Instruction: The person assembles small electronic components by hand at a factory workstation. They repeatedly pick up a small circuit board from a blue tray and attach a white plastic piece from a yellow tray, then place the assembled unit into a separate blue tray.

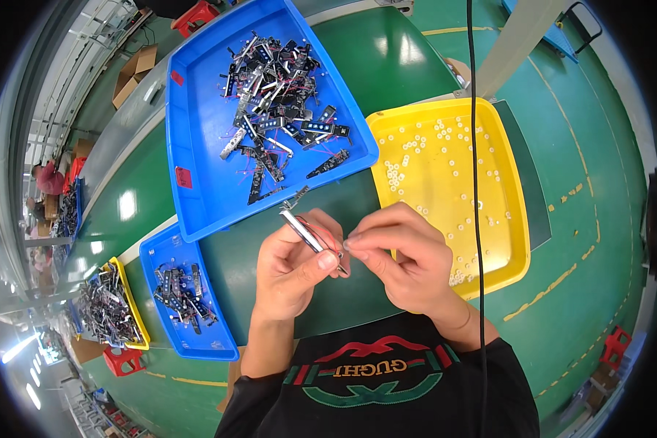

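My left hand (288, 274) is closed around a slim circuit board assembly (303, 232) with a silvery-white cylindrical body and thin red wires. It is held tilted, its far end pointing up and left, between thumb and fingers. Close by on the right, my right hand (412, 255) pinches thumb and forefinger together at the assembly's near end. Whatever sits between those fingertips is too small to make out. Just beyond my hands lies a large blue tray (190, 139) with a heap of similar board assemblies (274, 102). To the right, a yellow tray (520, 219) holds many small white rings (394, 177).
A smaller blue tray (223, 342) with several assemblies (182, 296) stands at the left, beside a yellow bin (133, 310) heaped with more. A black cable (477, 182) hangs down across the yellow tray. The green tabletop (233, 263) runs beneath my hands. Red stools (615, 347) stand on the floor.
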The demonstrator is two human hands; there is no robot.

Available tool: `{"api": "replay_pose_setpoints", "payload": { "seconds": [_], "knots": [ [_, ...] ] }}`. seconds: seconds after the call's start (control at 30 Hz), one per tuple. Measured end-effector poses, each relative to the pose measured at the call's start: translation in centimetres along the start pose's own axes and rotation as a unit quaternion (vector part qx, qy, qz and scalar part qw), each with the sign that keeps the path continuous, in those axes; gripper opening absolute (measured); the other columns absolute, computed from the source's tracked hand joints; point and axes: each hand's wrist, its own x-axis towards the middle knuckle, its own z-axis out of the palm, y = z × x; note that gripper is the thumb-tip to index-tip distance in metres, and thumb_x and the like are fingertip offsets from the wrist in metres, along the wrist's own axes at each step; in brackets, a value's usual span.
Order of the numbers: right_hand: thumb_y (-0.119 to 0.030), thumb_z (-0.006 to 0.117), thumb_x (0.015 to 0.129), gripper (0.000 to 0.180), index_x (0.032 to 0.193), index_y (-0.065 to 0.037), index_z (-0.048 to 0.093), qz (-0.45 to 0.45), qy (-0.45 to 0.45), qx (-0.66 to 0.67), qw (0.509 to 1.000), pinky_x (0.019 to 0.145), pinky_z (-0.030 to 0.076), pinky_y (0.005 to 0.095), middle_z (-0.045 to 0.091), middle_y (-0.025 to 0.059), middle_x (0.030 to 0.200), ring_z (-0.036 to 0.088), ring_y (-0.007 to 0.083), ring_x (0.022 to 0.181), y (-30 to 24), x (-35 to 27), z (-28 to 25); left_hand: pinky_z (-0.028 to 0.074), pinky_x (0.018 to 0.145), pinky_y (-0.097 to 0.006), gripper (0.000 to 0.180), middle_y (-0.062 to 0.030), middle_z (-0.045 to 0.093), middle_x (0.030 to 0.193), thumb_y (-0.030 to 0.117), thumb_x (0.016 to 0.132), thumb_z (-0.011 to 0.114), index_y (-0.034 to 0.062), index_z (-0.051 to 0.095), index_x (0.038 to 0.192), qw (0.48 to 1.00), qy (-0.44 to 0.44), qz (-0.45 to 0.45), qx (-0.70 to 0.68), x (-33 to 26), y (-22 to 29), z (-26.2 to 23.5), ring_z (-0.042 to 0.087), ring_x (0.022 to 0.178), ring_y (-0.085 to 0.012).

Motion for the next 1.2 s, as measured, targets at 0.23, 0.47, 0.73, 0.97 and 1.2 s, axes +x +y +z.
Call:
{"api": "replay_pose_setpoints", "payload": {
  "seconds": [0.23,0.47,0.73,0.97,1.2],
  "knots": [
    [0.011,0.066,0.075,0.021,0.093,0.002,0.068,-0.071,-0.003,-0.095,0.993,0.061,0.050,0.0263,0.063,0.0102,0.092,0.062,0.0185,0.075,-0.4,0.1,-0.1,0.049,0.061,-0.026,0.009,-0.0105,0.055,0.090,0.003,0.085,0.064,0.0002,0.059,0.092,0.999,0.026,-0.037,0.006,-0.2,-0.1,0.2,0.055,0.070,-0.0137],
    [0.013,0.067,0.073,0.020,0.091,0.003,0.066,-0.053,0.022,-0.013,0.998,0.063,0.050,0.0259,0.064,0.0117,0.095,0.063,0.0181,0.077,0.0,-0.4,-0.2,0.050,0.062,-0.023,0.011,-0.0081,0.055,0.090,0.006,0.085,0.066,0.0006,0.059,0.092,0.996,0.034,-0.077,0.011,-0.1,0.0,0.6,0.054,0.070,-0.0108],
    [0.012,0.063,0.080,0.021,0.101,0.005,0.061,0.035,0.067,0.181,0.981,0.070,0.048,0.0248,0.061,0.0149,0.097,0.062,0.0160,0.080,0.2,-1.9,1.3,0.051,0.062,-0.024,0.011,-0.0076,0.055,0.089,0.005,0.084,0.067,0.0009,0.061,0.092,0.999,0.027,-0.021,-0.004,-0.1,-0.7,0.8,0.056,0.072,-0.0123],
    [0.012,0.063,0.080,0.023,0.103,0.005,0.062,0.012,0.063,0.144,0.987,0.071,0.049,0.0250,0.061,0.0148,0.098,0.062,0.0162,0.081,0.2,-1.8,1.0,0.052,0.063,-0.025,0.012,-0.0084,0.054,0.089,0.003,0.082,0.068,0.0007,0.061,0.091,0.998,0.017,-0.052,-0.016,-0.1,-0.3,0.8,0.057,0.074,-0.0139],
    [0.010,0.066,0.077,0.024,0.100,0.003,0.063,-0.067,0.069,-0.029,0.995,0.067,0.051,0.0272,0.064,0.0138,0.093,0.063,0.0198,0.078,0.4,-1.8,0.5,0.049,0.061,-0.025,0.010,-0.0083,0.054,0.089,0.005,0.083,0.067,0.0005,0.061,0.090,0.995,0.014,-0.098,0.002,0.1,0.0,0.6,0.056,0.073,-0.0139]
  ]
}}
